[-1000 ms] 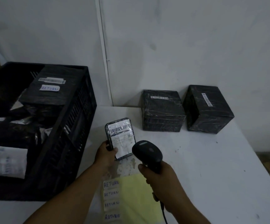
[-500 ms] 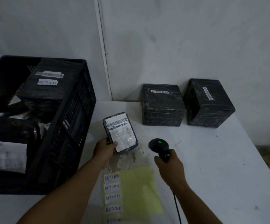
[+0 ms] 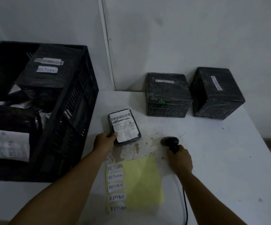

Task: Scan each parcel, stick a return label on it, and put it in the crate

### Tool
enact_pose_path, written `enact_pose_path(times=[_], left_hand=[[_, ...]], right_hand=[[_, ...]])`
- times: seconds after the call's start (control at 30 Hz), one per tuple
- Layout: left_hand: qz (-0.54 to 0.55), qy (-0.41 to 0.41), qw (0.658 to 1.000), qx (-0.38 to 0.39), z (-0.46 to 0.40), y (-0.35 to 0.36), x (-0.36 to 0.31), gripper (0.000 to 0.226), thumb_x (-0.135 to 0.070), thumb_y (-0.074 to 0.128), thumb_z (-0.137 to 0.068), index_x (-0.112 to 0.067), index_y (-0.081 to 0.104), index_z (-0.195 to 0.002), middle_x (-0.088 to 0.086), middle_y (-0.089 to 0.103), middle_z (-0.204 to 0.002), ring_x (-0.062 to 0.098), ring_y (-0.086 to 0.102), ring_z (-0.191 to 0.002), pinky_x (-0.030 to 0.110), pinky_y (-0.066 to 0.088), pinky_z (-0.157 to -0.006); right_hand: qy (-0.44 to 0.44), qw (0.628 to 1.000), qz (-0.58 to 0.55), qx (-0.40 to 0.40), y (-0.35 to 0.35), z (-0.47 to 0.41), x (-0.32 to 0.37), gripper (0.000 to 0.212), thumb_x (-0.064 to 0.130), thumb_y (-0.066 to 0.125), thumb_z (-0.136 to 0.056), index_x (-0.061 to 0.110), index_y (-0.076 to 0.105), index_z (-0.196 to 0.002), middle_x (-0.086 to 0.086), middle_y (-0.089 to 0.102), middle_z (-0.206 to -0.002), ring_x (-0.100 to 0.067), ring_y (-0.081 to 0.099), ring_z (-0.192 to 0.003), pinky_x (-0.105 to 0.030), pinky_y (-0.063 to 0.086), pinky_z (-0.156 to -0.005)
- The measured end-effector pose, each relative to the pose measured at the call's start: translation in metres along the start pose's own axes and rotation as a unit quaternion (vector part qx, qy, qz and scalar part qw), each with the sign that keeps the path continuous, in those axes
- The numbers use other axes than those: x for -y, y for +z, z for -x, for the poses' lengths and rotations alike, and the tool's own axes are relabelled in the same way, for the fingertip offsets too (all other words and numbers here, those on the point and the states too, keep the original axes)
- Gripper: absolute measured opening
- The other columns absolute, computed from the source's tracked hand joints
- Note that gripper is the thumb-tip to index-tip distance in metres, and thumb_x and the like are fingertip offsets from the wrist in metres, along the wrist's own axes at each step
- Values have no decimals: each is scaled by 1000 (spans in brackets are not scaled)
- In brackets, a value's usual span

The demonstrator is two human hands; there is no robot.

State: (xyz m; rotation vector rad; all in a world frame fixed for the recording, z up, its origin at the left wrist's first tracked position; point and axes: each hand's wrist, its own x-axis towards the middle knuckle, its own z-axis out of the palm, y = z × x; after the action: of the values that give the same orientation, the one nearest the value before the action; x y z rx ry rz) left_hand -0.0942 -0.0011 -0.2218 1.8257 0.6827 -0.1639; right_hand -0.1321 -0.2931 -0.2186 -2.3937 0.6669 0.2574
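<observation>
Item, left hand (image 3: 104, 142): we held the small flat parcel (image 3: 124, 127) pinched at its near-left corner, thumb on the labelled face, fingers beneath; barcode end pointed away from us, long axis running near to far.

Item, right hand (image 3: 179, 159): we gripped the scanner (image 3: 170, 142) by its handle, fingers wrapped round, head low over the table (image 3: 212, 159), cord trailing toward us.

Item, label sheet (image 3: 134, 184): yellow, just near of the parcel, between our forearms; five RETURN labels (image 3: 115, 186) in a column down its left edge. We judged labelling next, the right hand freest once the scanner was set down, the labels just below the parcel.

Item, crate (image 3: 76, 120): directly left of the parcel, already holding labelled parcels; its wall to be cleared.

Item, two boxed parcels (image 3: 167, 95) (image 3: 216, 93): against the far wall, apart, no obstruction.
</observation>
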Motion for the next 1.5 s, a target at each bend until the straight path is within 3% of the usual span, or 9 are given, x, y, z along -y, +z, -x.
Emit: enact_pose_path(times=[0.13,0.23,0.33,0.47,0.6,0.83,1.0,1.23,1.5], left_hand=[[-47,5,999,-25,17,-12,10,50,-44,56,-97,1,65,-117,18,69,-115,30,67,-99,35,55,-77],[-105,46,992,-58,40,-25,33,41,-32,59,-96,-11,60,-131,7,66,-124,17,60,-101,28,46,-84],[-149,93,984,-28,63,-36,66,32,-11,62,-92,-17,64,-123,4,67,-118,15,60,-99,27,47,-84],[-268,180,945,55,76,-44,94,41,-15,72,-84,-17,65,-124,1,62,-121,22,56,-113,39,49,-96],[-330,200,919,75,79,-37,97,50,-27,75,-81,-23,61,-130,-2,58,-127,22,49,-118,39,44,-99],[-354,212,910,38,63,-19,82,52,-37,69,-87,-23,57,-135,-1,57,-129,24,48,-118,38,43,-99],[-363,212,907,9,59,-18,82,53,-46,73,-81,-25,61,-128,-4,59,-123,23,50,-111,38,45,-92],[-381,208,901,17,57,-16,80,56,-46,75,-78,-28,60,-129,-6,56,-125,23,48,-115,38,44,-94],[-392,192,899,34,56,-18,78,64,-48,73,-80,-33,51,-138,-7,51,-132,21,44,-121,38,41,-99]], right_hand=[[13,999,36,-11,-1,3,-1,51,46,59,-91,12,54,-129,-16,61,-117,-33,59,-100,-44,52,-87],[-6,990,29,-141,-3,22,0,89,58,69,-82,15,31,-150,-22,45,-140,-41,43,-124,-56,38,-100],[-170,964,-44,-200,7,48,-2,70,43,72,-85,18,41,-143,-16,52,-130,-33,48,-116,-49,43,-95],[-264,964,-27,15,42,81,3,55,37,70,-89,24,49,-138,-3,59,-122,-14,59,-101,-32,54,-83],[-248,957,72,132,69,87,-3,64,48,64,-89,26,41,-145,-2,51,-133,-20,49,-119,-35,48,-97],[-224,954,176,96,68,51,17,70,49,66,-88,28,36,-148,-5,46,-138,-27,44,-125,-42,45,-101],[-232,956,162,79,71,48,27,52,36,62,-93,25,47,-141,-6,51,-136,-27,47,-123,-42,48,-99],[-275,950,105,100,89,51,68,32,37,60,-95,21,65,-122,-3,62,-114,-20,63,-96,-26,49,-74],[-278,939,177,103,104,45,81,18,25,50,-98,18,66,-93,-3,59,-92,-16,52,-73,-25,38,-62]])
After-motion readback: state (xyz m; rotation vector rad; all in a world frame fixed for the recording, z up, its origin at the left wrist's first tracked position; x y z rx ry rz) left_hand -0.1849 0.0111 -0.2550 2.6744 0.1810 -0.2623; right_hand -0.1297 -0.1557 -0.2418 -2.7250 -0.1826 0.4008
